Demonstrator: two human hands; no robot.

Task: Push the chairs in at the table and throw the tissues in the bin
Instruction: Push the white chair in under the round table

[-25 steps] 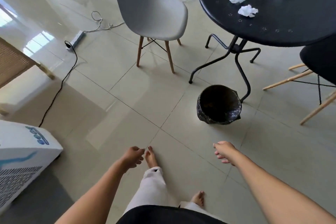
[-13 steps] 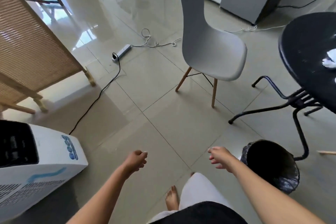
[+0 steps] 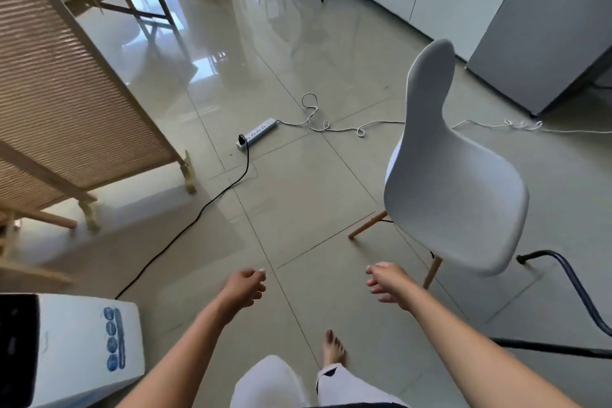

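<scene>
Chair (image 3: 453, 182) looks light and rigid, so we'd grip its shell back's top edge, our left hand (image 3: 243, 286) loosely curled, right hand (image 3: 387, 281) open, both empty.

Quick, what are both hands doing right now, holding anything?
Left hand: loosely curled, holding nothing.
Right hand: open, empty, near the grey chair.

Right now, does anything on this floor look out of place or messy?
Yes. A white power strip lies out on the open floor, its white cord looping loosely behind the grey chair and a black cable trailing across the tiles. The chair stands turned out, with only the table's black leg in view.
</scene>
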